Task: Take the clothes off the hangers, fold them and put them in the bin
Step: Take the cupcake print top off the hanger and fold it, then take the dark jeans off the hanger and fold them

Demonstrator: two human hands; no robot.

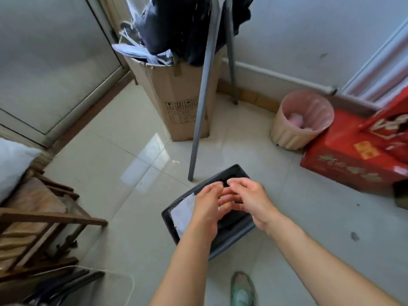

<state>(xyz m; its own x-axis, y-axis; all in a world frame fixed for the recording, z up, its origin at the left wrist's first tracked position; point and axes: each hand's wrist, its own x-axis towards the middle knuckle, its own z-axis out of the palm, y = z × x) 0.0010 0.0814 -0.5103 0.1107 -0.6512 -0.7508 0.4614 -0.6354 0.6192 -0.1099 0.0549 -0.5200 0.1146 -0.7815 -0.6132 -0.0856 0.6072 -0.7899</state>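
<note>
The bin (230, 240) runs near-left to far-right below left hand (206, 206) and right hand (251, 200).

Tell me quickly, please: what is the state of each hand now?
Left hand: open, fingers loosely curled, holding nothing, above the bin.
Right hand: open, fingers loosely curled, holding nothing.

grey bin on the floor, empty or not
Not empty: the grey bin holds a pale cloth at its left end and dark fabric beside it.
</note>
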